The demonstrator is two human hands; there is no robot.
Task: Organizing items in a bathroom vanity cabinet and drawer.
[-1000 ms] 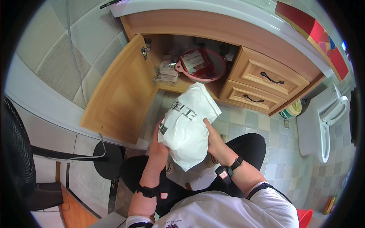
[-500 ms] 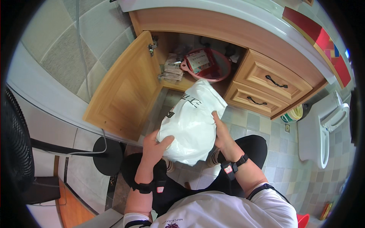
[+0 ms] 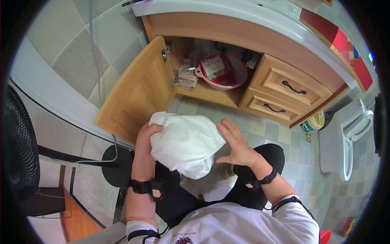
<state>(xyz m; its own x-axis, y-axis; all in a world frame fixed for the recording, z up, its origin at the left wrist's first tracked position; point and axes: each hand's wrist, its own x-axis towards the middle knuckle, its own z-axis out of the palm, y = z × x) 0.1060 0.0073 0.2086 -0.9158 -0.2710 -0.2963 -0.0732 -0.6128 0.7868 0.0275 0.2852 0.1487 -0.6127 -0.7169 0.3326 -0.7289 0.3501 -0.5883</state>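
A bulging white plastic bag [image 3: 185, 142] hangs in front of me, above my knees, its contents hidden. My left hand [image 3: 147, 136] grips its left side, with the thumb over the upper edge and the other fingers behind it. On the bag's right side, my right hand [image 3: 235, 143] is spread, thumb and fingers apart; the fingertips are at or very near the plastic. Beyond the bag stands the wooden cabinet [image 3: 209, 94], its left door [image 3: 140, 91] swung open. Inside are a pink basin [image 3: 222, 86] with a red package [image 3: 221, 69] in it and several clear packets [image 3: 187, 75].
Two drawers [image 3: 290, 87] with black handles are closed on the cabinet's right. A toilet [image 3: 335, 142] and a small bucket [image 3: 313, 123] stand farther right. On my left are a black fan [image 3: 20, 146], its round base [image 3: 115, 164] and a loose cable [image 3: 95, 57].
The bag has been turned and drawn down toward me, so its printed side no longer shows. My right hand has opened and spread; my left has moved up and left along the bag.
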